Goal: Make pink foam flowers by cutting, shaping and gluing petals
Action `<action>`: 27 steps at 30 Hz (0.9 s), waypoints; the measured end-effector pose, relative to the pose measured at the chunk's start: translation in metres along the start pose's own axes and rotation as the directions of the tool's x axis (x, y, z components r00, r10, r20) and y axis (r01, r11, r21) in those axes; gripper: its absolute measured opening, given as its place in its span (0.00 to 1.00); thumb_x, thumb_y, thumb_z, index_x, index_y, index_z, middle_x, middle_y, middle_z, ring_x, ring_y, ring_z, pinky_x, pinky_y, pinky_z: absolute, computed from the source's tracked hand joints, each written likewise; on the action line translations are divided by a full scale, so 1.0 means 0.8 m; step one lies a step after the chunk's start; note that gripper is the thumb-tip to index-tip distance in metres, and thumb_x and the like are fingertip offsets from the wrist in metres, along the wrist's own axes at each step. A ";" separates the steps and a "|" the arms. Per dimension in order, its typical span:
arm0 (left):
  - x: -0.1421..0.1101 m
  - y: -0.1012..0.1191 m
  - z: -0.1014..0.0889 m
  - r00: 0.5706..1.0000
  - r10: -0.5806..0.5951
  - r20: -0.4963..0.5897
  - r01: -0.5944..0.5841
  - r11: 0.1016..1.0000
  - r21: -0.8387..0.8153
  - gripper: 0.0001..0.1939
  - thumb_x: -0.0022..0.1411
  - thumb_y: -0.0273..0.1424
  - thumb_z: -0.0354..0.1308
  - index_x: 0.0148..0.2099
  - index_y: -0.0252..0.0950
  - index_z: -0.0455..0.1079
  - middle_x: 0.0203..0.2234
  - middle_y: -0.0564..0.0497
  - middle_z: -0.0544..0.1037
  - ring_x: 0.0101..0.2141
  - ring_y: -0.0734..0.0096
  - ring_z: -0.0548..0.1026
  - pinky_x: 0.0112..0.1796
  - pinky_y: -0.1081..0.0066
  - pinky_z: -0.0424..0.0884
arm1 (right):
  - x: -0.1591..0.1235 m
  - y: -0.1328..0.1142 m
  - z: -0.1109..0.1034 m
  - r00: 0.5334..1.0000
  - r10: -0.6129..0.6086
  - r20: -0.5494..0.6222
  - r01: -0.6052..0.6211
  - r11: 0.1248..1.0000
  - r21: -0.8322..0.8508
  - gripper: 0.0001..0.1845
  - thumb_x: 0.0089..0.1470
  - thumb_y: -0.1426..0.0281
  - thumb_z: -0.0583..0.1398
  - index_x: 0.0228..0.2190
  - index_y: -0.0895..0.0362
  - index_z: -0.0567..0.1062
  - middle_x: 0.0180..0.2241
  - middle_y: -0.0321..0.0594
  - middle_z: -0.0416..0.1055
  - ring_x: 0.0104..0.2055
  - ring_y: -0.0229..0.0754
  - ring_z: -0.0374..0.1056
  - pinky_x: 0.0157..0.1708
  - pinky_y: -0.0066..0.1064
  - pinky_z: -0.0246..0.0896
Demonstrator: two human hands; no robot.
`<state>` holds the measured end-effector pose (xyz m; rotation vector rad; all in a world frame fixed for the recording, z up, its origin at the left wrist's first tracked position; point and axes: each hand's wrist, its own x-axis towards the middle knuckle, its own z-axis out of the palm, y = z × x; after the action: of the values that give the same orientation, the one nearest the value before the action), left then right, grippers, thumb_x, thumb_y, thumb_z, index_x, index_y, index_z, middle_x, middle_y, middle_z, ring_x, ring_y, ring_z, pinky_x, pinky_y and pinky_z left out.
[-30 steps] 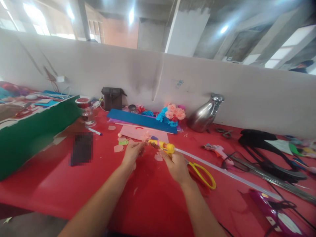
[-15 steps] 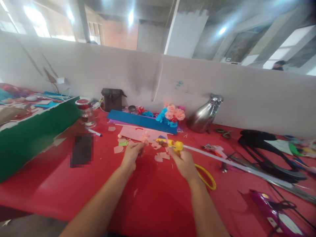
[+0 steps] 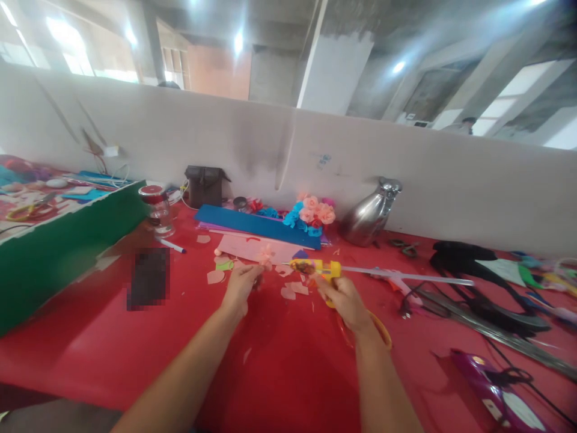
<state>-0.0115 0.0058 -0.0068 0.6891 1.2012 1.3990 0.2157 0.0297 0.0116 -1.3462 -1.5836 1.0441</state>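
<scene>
My right hand point(image 3: 346, 300) is closed round the handle of a yellow hot glue gun point(image 3: 318, 268), whose nozzle points left. A long clear glue stick point(image 3: 406, 276) sticks out of its back end. In my left hand point(image 3: 241, 287) a small pink paper flower point(image 3: 265, 255) is pinched between the fingertips, just left of the nozzle. Whether nozzle and flower touch, I cannot tell. Cut pink paper petals point(image 3: 294, 288) lie on the red table below, and a pink paper sheet point(image 3: 243, 245) lies behind the flower.
Blue sheets point(image 3: 252, 225) lie at the back beside finished pink and blue paper flowers point(image 3: 315, 211). A steel jug point(image 3: 370, 213) leans there. Left are a glass jar point(image 3: 157, 210), a marker point(image 3: 171, 245) and a green divider point(image 3: 67, 264). A purple power strip point(image 3: 491, 385) lies front right.
My right hand has turned the glue gun, so its glue stick now points nearly level to the right instead of sloping down. My left hand has stayed almost in place with the flower.
</scene>
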 end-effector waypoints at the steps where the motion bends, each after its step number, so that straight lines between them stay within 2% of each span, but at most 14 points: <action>1: 0.000 0.000 0.001 1.000 0.005 -0.003 -0.005 1.000 0.006 0.09 0.45 0.34 0.59 0.24 0.32 0.71 0.13 0.55 0.66 0.16 0.81 0.59 0.20 0.76 0.52 | -0.004 -0.007 0.009 0.999 -0.024 0.038 0.024 1.000 -0.005 0.22 0.47 0.52 0.59 0.23 0.59 0.69 0.15 0.30 0.56 0.17 0.31 0.49 0.17 0.25 0.44; 5: 0.000 0.000 0.002 1.000 0.018 -0.018 -0.018 1.000 0.018 0.09 0.44 0.33 0.58 0.21 0.32 0.69 0.12 0.56 0.65 0.16 0.81 0.58 0.20 0.76 0.51 | -0.016 -0.030 0.034 0.991 -0.114 0.068 0.114 0.994 0.005 0.20 0.46 0.53 0.60 0.23 0.58 0.69 0.14 0.29 0.54 0.18 0.32 0.48 0.18 0.26 0.44; 10: 0.001 -0.001 0.001 1.000 0.014 -0.012 -0.014 1.000 0.025 0.09 0.44 0.34 0.58 0.19 0.33 0.67 0.12 0.56 0.65 0.15 0.81 0.58 0.20 0.75 0.52 | -0.023 -0.043 0.035 0.992 -0.109 0.065 0.107 0.994 0.031 0.20 0.48 0.52 0.58 0.24 0.57 0.71 0.15 0.31 0.58 0.18 0.34 0.53 0.19 0.27 0.49; 13: 0.000 -0.001 0.001 1.000 0.015 -0.003 -0.015 0.999 0.035 0.10 0.44 0.34 0.58 0.19 0.33 0.68 0.11 0.56 0.64 0.15 0.81 0.58 0.20 0.75 0.52 | -0.022 -0.042 0.034 0.986 -0.145 0.088 0.145 0.989 0.004 0.19 0.49 0.54 0.58 0.30 0.58 0.73 0.22 0.36 0.68 0.24 0.39 0.63 0.27 0.29 0.58; 16: 0.001 -0.002 0.002 1.000 0.014 -0.011 -0.014 0.999 0.041 0.09 0.45 0.34 0.58 0.21 0.32 0.70 0.11 0.56 0.64 0.15 0.81 0.58 0.20 0.75 0.52 | -0.019 -0.035 0.039 0.976 -0.187 0.114 0.198 0.976 -0.090 0.18 0.51 0.56 0.58 0.32 0.59 0.75 0.29 0.40 0.74 0.32 0.44 0.68 0.35 0.32 0.62; 21: 0.001 -0.003 0.003 1.000 0.004 -0.018 -0.003 0.999 0.040 0.10 0.45 0.35 0.59 0.23 0.32 0.72 0.12 0.56 0.65 0.16 0.81 0.58 0.20 0.76 0.53 | -0.014 -0.022 0.045 0.970 -0.218 0.109 0.237 0.948 -0.212 0.17 0.54 0.58 0.56 0.34 0.58 0.76 0.32 0.42 0.76 0.37 0.49 0.71 0.37 0.35 0.64; 27: 0.000 -0.001 0.003 1.000 0.007 -0.025 -0.006 0.999 0.037 0.10 0.45 0.35 0.60 0.21 0.32 0.71 0.12 0.56 0.64 0.16 0.81 0.58 0.20 0.76 0.52 | -0.013 -0.017 0.046 0.971 -0.213 0.109 0.236 0.933 -0.273 0.17 0.55 0.58 0.54 0.36 0.57 0.76 0.35 0.44 0.77 0.42 0.52 0.71 0.40 0.38 0.65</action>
<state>-0.0089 0.0061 -0.0071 0.7039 1.2488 1.3978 0.1785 0.0144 0.0110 -1.2812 -1.9537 0.7579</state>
